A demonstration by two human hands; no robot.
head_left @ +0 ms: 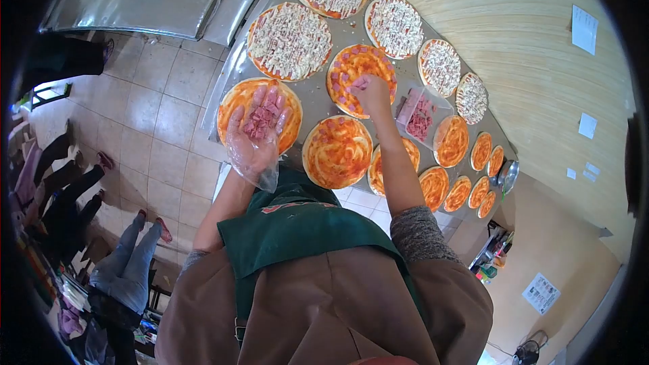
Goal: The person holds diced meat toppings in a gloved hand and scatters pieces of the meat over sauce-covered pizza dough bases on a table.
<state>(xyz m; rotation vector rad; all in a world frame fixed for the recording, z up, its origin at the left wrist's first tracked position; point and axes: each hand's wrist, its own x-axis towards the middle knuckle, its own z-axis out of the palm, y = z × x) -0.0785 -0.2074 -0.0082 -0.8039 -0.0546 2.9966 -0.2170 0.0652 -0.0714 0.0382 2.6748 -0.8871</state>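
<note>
Nearest, a green apron [297, 230] fronts the metal table [312, 96]. Above a sauced pizza base [295, 128], the left hand [251, 151], in clear plastic [268, 177], lies palm up with fingers apart, bearing a heap of diced pink meat [263, 119]. The right hand [375, 96] reaches over a partly topped base [351, 63], fingertips drawn together; whether they pinch any meat cannot be told. Beside it stands a clear container [441, 100] of the same meat. Farther out lie cheese-covered pizzas [394, 26].
</note>
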